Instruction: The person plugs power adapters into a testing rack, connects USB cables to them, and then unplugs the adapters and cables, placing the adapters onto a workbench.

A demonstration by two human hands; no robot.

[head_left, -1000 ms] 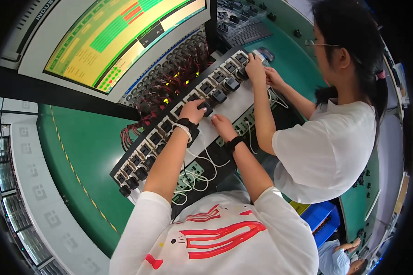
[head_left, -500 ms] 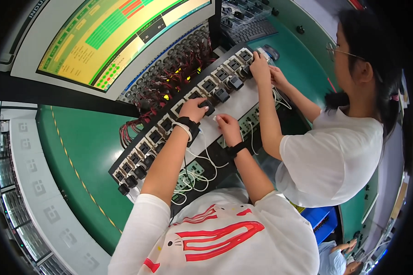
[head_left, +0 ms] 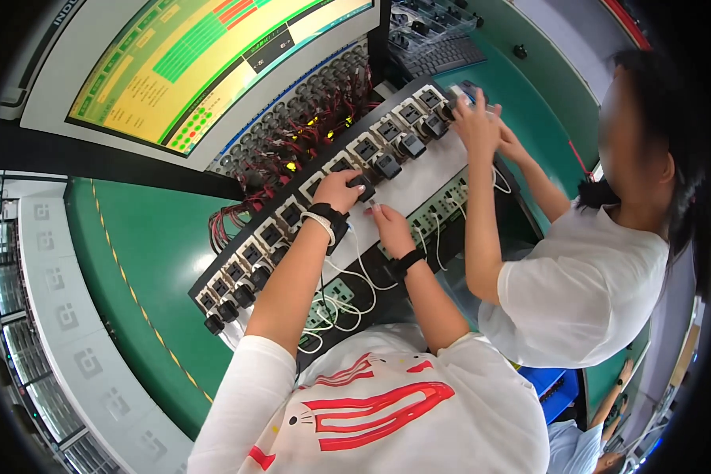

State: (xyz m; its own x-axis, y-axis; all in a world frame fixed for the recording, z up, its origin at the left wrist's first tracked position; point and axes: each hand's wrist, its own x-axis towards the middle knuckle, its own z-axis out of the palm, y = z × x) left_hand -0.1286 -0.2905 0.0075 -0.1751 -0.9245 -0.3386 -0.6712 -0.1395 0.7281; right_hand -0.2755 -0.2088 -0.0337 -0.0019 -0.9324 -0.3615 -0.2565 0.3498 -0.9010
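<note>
A long strip of square sockets [head_left: 269,234] runs diagonally before me, with black plug-in adapters [head_left: 410,145] along its near side. My left hand [head_left: 338,193] is closed around one black adapter [head_left: 363,186] near the strip's middle. Just below it, my right hand [head_left: 393,227] pinches a small white cable connector [head_left: 372,204] between thumb and finger. The connector's tip is at the adapter's near side; whether it sits inside, I cannot make out. White cables [head_left: 363,268] hang between my forearms.
A co-worker's hands [head_left: 479,126] are at the strip's far right end. Beyond the strip stand bundled red wires [head_left: 312,138] and a large monitor [head_left: 205,71]. Green outlet strips [head_left: 328,299] with plugged white cables lie nearer me. A keyboard [head_left: 442,57] is at the back.
My right hand has brought the white connector closer to the adapter in my left hand. The co-worker's hands have lifted from the far-end adapter, and the co-worker leans slightly away.
</note>
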